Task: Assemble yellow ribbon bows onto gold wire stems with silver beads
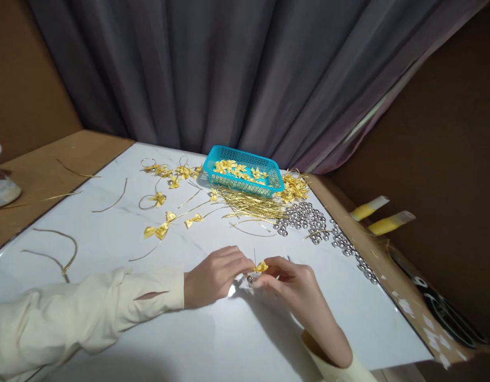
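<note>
My left hand (221,273) and my right hand (292,278) meet above the front middle of the white sheet. Between their fingertips is a small yellow ribbon bow (261,266), pinched from both sides. A thin wire end rises from beside it. Just under the bow, at the fingertips, shows a small shiny silver bell (250,278). The fingers hide part of the bow and of the bell, so how they are joined cannot be made out. Beyond my hands lie a loose bow (194,221) and a pair of bows on gold wire (157,231).
A blue plastic basket (245,183) holding yellow bows stands at the back. Before it lie a bundle of gold wires (253,206) and a spread of silver bells (304,216). Scissors (447,313) and two yellow-filled tubes (392,223) are at the right edge.
</note>
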Action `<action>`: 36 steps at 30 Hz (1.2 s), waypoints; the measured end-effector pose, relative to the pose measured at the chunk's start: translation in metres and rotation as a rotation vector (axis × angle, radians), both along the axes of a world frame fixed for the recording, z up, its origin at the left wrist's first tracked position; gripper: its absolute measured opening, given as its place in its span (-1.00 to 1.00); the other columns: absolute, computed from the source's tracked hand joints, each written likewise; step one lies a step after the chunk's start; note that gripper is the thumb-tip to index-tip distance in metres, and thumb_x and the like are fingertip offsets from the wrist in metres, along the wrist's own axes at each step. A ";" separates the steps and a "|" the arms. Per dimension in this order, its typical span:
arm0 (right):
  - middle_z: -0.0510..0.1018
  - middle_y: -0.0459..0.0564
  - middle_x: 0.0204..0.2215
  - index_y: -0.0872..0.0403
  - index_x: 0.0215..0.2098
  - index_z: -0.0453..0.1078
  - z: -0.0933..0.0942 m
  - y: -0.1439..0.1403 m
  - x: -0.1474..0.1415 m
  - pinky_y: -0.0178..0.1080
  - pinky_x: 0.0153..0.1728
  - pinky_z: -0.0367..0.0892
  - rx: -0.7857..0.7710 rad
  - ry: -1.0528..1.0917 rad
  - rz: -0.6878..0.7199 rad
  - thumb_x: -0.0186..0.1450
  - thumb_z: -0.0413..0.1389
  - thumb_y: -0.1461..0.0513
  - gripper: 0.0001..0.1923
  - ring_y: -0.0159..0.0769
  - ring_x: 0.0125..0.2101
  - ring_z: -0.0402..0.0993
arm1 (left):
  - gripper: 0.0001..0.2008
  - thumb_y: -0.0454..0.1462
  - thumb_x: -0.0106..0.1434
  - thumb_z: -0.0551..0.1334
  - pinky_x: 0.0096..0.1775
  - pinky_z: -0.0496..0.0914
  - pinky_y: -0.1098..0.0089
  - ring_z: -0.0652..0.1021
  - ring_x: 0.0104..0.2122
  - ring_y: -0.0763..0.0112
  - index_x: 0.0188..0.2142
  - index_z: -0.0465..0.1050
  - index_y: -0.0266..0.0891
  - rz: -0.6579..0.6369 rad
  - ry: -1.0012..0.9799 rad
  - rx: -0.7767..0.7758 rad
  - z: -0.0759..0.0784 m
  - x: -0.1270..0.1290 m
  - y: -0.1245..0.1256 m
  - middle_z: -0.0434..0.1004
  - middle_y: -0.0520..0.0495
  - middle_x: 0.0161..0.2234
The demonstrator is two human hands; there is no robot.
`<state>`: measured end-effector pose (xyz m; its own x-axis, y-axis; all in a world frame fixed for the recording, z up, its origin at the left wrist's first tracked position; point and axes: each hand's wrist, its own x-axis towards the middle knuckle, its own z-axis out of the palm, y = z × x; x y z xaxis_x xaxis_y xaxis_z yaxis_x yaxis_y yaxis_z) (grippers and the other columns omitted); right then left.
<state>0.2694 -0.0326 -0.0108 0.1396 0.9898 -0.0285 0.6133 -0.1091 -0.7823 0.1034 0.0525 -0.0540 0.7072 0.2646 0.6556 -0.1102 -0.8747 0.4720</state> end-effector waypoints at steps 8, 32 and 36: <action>0.11 -0.21 -0.73 0.08 -0.66 0.07 0.009 0.030 0.009 -0.39 -0.64 0.00 -0.165 0.108 0.342 0.25 -0.20 -0.18 -0.42 -0.49 -0.67 0.03 | -0.76 -0.49 0.24 -0.08 -0.33 0.32 0.36 0.38 -0.40 0.32 -0.26 0.32 -0.30 -0.032 0.003 0.029 -0.005 0.001 0.002 0.42 -0.14 -0.44; -0.04 -0.30 -0.81 0.06 -0.73 0.05 0.009 0.106 0.059 -0.41 -0.76 -0.21 0.096 0.566 -0.062 0.14 0.13 0.05 -0.54 -0.58 -0.78 -0.18 | -0.69 -0.57 0.10 -0.06 -0.42 0.26 0.36 0.33 -0.48 0.32 -0.22 0.27 -0.33 -0.126 0.010 0.161 -0.002 -0.001 -0.002 0.42 -0.15 -0.49; -0.08 -0.31 -0.81 0.05 -0.70 0.03 0.028 0.126 0.085 -0.42 -0.77 -0.21 0.206 0.579 -0.132 0.11 0.13 0.08 -0.59 -0.58 -0.78 -0.21 | -0.70 -0.57 0.10 -0.07 -0.42 0.27 0.38 0.31 -0.48 0.34 -0.25 0.29 -0.35 -0.117 0.003 0.112 -0.004 -0.001 0.000 0.42 -0.16 -0.49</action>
